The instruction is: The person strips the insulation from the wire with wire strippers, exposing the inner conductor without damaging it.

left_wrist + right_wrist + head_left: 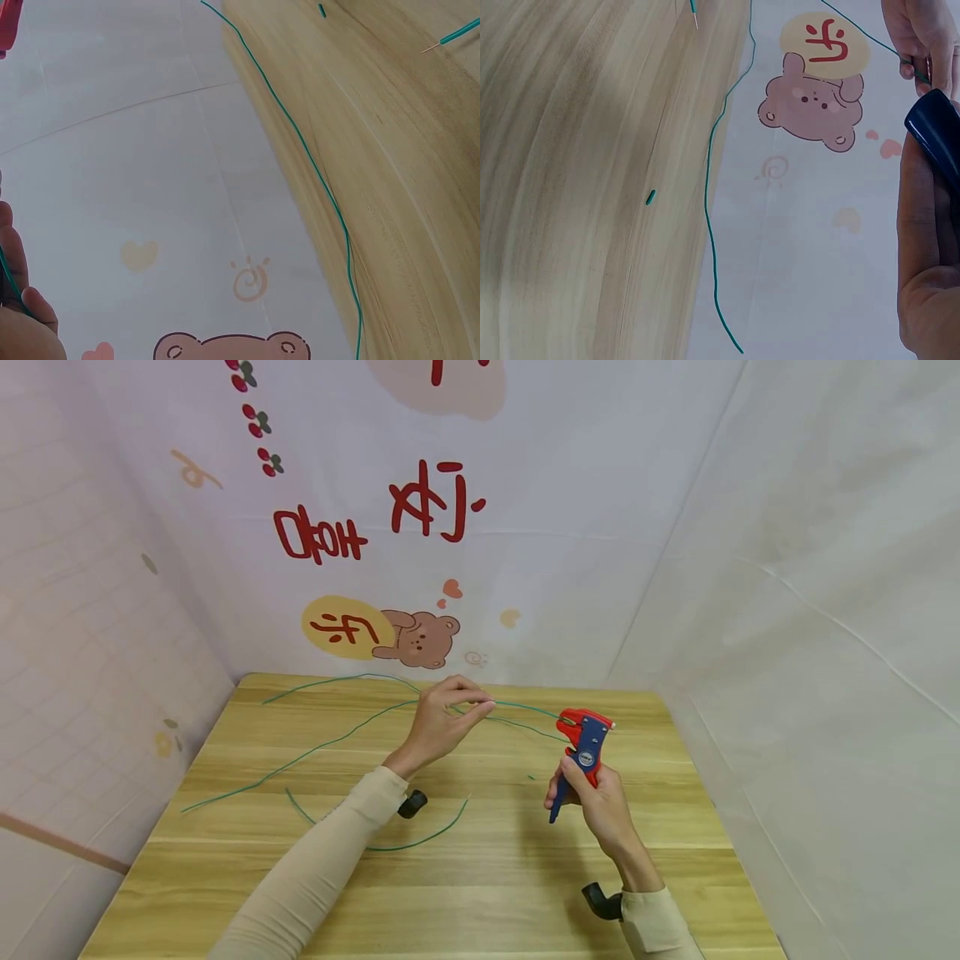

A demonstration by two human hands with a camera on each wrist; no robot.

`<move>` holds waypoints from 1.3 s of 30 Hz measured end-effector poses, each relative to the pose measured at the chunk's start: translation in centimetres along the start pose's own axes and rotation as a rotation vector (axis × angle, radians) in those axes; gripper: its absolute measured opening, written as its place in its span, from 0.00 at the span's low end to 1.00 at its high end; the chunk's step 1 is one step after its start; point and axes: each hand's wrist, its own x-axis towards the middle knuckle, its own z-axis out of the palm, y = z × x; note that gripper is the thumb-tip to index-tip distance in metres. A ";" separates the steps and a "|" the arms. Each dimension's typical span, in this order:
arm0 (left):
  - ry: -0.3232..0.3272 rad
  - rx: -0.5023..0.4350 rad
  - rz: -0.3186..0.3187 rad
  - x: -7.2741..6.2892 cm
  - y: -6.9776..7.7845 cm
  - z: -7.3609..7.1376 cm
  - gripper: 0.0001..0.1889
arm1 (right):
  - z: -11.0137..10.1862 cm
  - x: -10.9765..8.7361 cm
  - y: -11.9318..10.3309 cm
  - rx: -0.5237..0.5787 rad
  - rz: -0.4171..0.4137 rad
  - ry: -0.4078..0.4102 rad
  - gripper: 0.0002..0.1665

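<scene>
My right hand (600,797) grips a red and blue wire stripper (587,747) by its handles, its red head up and to the left. Between thumb and fingertips, my left hand (444,718) pinches a green wire (525,705), whose end reaches the stripper's mouth. Whether the jaws bite on it I cannot tell. The same wire trails off to the left of the left hand. In the right wrist view the blue handle (939,135) lies across the right fingers, with the left hand (922,37) just beyond it.
Another green wire (712,247) lies along the back of the wooden table (495,893). A shorter green wire (412,846) curves across the front, one end bared to copper. A tiny cut piece of green insulation (650,197) sits mid-table. Printed cloth walls (540,568) enclose the table.
</scene>
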 end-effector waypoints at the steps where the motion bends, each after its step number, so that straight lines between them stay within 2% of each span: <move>1: -0.001 0.001 -0.005 0.0 0.0 0.0 0.03 | 0.0 0.0 0.0 0.000 0.003 0.002 0.27; 9: -0.013 0.020 -0.014 0.0 0.0 -0.1 0.03 | 0.0 0.0 0.1 -0.011 0.005 0.008 0.27; 20: -0.009 0.027 0.014 0.1 0.1 -0.2 0.04 | 0.0 0.1 0.0 -0.027 0.001 0.009 0.27; 39: -0.027 0.030 -0.020 0.1 0.2 -0.3 0.02 | 0.2 0.2 0.0 -0.038 -0.012 0.028 0.29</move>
